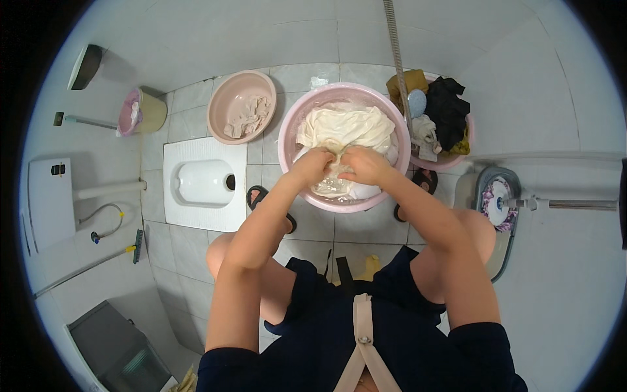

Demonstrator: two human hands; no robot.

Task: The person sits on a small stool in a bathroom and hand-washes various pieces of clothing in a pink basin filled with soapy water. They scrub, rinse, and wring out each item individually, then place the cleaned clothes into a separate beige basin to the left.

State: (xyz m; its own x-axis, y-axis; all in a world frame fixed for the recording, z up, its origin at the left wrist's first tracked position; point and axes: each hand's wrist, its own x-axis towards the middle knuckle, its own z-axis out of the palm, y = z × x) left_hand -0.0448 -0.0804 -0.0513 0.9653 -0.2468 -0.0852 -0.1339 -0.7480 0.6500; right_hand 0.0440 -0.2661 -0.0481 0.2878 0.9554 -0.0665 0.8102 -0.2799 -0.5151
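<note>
A large pink basin (285, 124) stands on the floor between my feet, with water and soaked laundry in it. A cream-coloured cloth garment (353, 126) fills most of it, bunched up and wet. My left hand (315, 164) is closed on the garment at the near left of the heap. Close beside it, my right hand (363, 164) grips the same cloth, its thumb toward the middle. Cloth and water partly hide the fingertips of both hands. Whiter fabric (364, 191) shows in the water near the front rim.
A smaller pink basin (217, 104) with a pale pink cloth (248, 117) stands at the far left, beyond the squat toilet (206, 212). Right of the large basin, another basin (450, 161) holds dark and mustard clothes (447, 111). A metal hose (396, 49) hangs down there.
</note>
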